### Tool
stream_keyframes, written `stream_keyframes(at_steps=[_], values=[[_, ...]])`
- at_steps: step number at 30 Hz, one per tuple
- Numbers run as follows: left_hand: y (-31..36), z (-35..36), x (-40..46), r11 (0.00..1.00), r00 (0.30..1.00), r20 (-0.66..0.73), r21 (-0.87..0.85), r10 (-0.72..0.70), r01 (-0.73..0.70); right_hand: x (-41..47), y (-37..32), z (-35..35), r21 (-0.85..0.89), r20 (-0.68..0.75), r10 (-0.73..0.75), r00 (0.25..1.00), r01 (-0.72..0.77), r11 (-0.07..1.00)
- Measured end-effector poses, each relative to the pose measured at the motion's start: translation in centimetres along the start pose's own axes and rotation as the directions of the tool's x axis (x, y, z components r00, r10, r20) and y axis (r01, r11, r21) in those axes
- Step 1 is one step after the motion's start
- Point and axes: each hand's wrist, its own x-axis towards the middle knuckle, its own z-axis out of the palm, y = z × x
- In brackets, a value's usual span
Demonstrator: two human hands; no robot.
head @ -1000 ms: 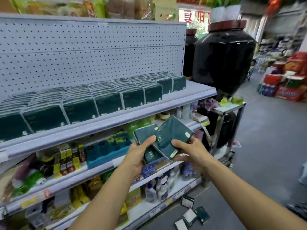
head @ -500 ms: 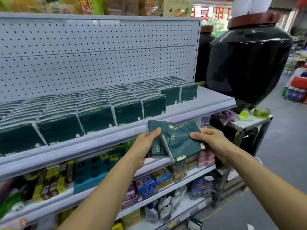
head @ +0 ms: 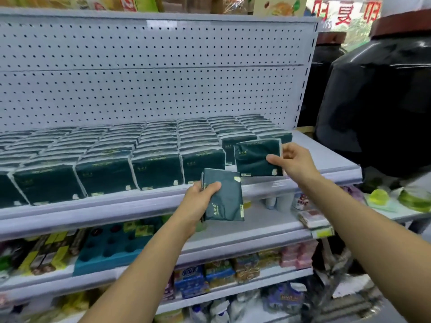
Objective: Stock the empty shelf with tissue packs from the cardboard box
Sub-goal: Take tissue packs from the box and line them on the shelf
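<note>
- A shop aisle: a grey shelf (head: 331, 169) before a pegboard back fills the upper half of the frame, already lined with rows of dark green tissue packs (head: 156, 170).
- The right hand (head: 295, 160) pinches one pack (head: 256, 157) upright at the right end of the front row, centre right; this looks like the placing step.
- The left hand (head: 198, 202) grips a second pack (head: 225, 197) just below the shelf edge, frame centre.
- Next: seat the right pack flush against its neighbour, then bring up the left one. The cardboard box is out of view.
</note>
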Motion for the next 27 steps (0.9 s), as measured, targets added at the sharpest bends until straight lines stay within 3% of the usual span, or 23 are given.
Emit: stream_keyframes(at_steps=[4, 10, 18, 22, 24, 26, 27], values=[[0.0, 0.7, 0.3, 1.000, 0.998, -0.059, 0.007, 0.000, 0.001, 3.2, 1.5, 0.8, -0.092, 0.074, 0.049, 0.996, -0.042, 0.995], [0.2, 0.8, 0.1, 1.000, 0.993, -0.113, -0.004, -0.020, 0.019, 5.2, 2.1, 2.8, -0.206, 0.144, 0.015, 0.990, 0.015, 0.978], [0.9, 0.7, -0.6, 0.994, 0.983, -0.159, -0.061, -0.097, 0.088, 6.0, 2.7, 4.0, -0.292, 0.021, 0.032, 0.999, -0.025, 0.956], [1.3, 0.8, -0.9, 0.996, 0.988, -0.122, -0.017, -0.094, 0.093, 3.9, 2.0, 4.3, -0.322, -0.098, -0.229, 0.968, 0.187, 0.928], [1.7, 1.2, -0.6, 0.997, 0.995, -0.088, 0.057, -0.048, 0.053, 2.5, 0.5, 4.4, -0.120, 0.027, -0.308, 0.951, 0.309, 0.943], [2.3, 1.8, -0.3, 0.990, 0.999, -0.047, 0.138, 0.010, -0.003, 1.4, -1.2, 4.0, -0.035, 0.380, -0.247, 0.891, 0.280, 0.959], [2.6, 2.2, -0.2, 0.985, 0.999, -0.021, 0.171, 0.035, -0.031, 0.9, -1.9, 3.6, -0.087, 0.562, -0.151, 0.813, 0.240, 0.967]])
